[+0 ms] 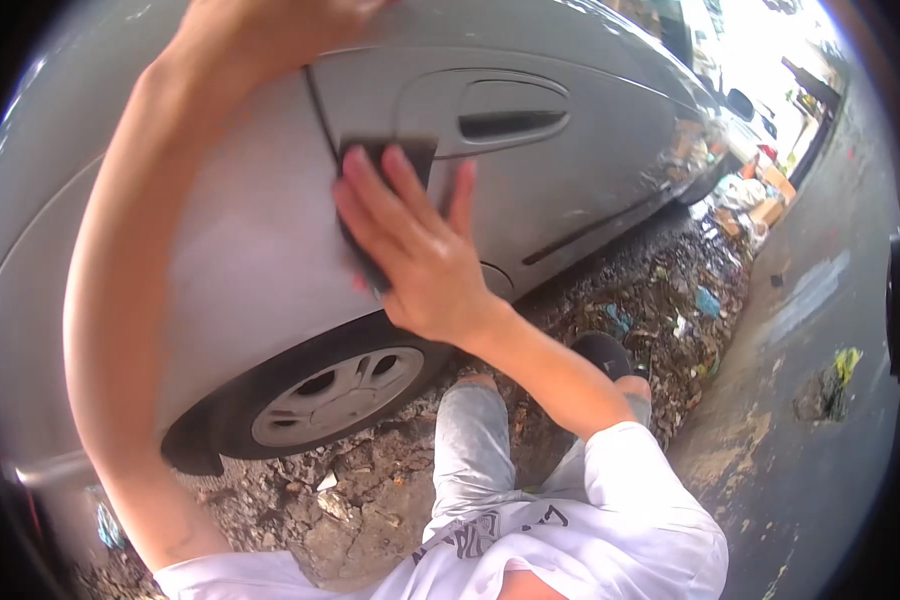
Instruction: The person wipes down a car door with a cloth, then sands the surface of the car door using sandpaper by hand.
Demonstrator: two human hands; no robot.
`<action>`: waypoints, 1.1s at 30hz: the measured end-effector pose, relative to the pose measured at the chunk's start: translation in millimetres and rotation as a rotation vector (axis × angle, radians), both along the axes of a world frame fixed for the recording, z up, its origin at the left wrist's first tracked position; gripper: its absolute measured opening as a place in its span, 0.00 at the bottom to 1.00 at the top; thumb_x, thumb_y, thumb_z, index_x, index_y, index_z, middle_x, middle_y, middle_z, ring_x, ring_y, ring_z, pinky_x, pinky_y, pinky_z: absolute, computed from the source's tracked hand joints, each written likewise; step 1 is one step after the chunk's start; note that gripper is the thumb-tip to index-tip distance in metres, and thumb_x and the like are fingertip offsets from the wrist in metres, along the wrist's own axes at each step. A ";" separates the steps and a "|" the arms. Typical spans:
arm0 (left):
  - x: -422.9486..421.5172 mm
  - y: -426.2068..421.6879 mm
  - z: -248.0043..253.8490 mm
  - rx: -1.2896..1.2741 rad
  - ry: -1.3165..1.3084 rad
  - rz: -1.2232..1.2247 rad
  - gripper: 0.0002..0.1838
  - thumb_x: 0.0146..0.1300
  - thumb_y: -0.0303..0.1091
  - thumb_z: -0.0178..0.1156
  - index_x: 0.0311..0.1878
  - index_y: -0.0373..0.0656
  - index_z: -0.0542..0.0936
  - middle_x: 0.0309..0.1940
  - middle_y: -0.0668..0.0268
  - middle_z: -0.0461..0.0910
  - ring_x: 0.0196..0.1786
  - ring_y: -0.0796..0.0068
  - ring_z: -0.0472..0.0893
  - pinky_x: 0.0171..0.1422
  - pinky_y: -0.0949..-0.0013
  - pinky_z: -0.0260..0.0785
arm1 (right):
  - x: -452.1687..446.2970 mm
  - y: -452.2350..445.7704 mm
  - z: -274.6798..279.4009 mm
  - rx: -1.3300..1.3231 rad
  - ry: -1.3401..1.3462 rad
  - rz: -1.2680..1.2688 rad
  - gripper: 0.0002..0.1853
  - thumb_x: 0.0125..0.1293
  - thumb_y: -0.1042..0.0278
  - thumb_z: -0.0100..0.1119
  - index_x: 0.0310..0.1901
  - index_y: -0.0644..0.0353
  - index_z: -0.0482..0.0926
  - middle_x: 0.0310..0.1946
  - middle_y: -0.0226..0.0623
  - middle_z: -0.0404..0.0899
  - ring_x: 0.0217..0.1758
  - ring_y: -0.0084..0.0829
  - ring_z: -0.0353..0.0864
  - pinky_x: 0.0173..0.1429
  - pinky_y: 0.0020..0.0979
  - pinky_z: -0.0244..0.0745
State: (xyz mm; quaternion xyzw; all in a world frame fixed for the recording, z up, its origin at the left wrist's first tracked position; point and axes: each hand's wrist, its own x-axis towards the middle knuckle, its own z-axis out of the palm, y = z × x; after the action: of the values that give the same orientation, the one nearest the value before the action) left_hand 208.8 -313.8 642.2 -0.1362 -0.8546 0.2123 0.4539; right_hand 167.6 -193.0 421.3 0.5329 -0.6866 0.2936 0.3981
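Note:
My right hand (410, 235) presses a dark, flat sheet of sandpaper (410, 150) against the silver car's side panel (260, 220). Its fingers lie over the sheet, and a bit of pink at the sheet's lower left edge looks like the thumb. Hand and sheet are slightly blurred. Just right of them is the car's door handle (515, 112), with the door seam running down behind the sheet. My left arm arches up the left side, and my left hand (290, 25) is at the top edge by the car's upper body, its fingers cut off by the frame.
Below the panel is the car's wheel (338, 395). Broken, littered ground (370, 510) lies under my legs. A grey wall (800, 400) stands close on the right, making a narrow gap. Boxes and bags (755, 195) are heaped farther along.

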 end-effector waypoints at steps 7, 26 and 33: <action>-9.6 1.2 0.7 -0.051 0.122 0.074 0.23 0.66 0.43 0.66 0.59 0.42 0.82 0.59 0.58 0.81 0.66 0.60 0.77 0.73 0.55 0.65 | -200.1 119.4 -75.2 -0.642 -0.511 -0.365 0.35 0.82 0.51 0.38 0.81 0.59 0.42 0.84 0.45 0.39 0.86 0.42 0.40 0.84 0.50 0.33; -33.2 -29.0 3.8 -0.116 0.136 0.051 0.19 0.68 0.47 0.64 0.61 0.59 0.82 0.60 0.71 0.83 0.63 0.61 0.81 0.65 0.59 0.73 | -6.3 0.8 -25.6 -0.366 -0.445 -0.203 0.47 0.59 0.64 0.63 0.77 0.71 0.54 0.81 0.58 0.43 0.84 0.56 0.45 0.78 0.68 0.42; -34.1 -36.1 5.7 -0.068 0.080 0.068 0.20 0.70 0.47 0.63 0.62 0.59 0.82 0.62 0.71 0.82 0.65 0.63 0.80 0.69 0.59 0.72 | -182.9 98.2 -11.7 -0.677 -0.523 -0.358 0.36 0.71 0.62 0.53 0.77 0.66 0.58 0.81 0.49 0.49 0.85 0.51 0.44 0.81 0.66 0.31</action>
State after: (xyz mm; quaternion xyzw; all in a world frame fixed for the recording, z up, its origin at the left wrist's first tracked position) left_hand 174.7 -349.9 647.9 -0.1139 -0.8321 0.2620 0.4754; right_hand -15.3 -94.9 409.6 0.1539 -0.7106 0.5525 0.4076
